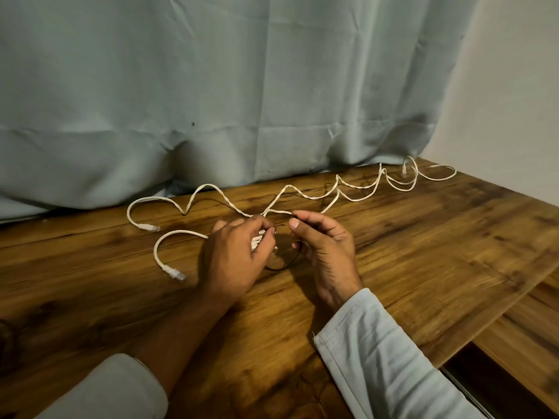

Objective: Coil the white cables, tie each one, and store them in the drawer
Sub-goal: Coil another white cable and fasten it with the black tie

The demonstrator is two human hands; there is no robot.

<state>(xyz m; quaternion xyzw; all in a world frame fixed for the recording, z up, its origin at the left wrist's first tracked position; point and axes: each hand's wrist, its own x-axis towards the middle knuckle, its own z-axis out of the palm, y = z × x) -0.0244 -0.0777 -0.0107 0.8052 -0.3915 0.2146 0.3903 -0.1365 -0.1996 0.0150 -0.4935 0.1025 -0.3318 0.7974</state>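
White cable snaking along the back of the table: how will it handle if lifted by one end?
Probably floppy: the cable lies in loose waves across the table. Those kinks likely spring back, so coils may need holding. It looks thin and flat, so likely light and unlikely to roll.

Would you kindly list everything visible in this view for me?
white cables: at least two, white, strewn across the table's far side; exact count unclear.
black tie: one, black, looped between the hands.
table: one, brown wood, under everything.
curtain: one, pale blue-green, behind the table.
wall: white, at right.
sleeves: two, pale, bottom.
left grip: holds a coil of the white cables and pinches the tie.
right grip: pinches the tie.
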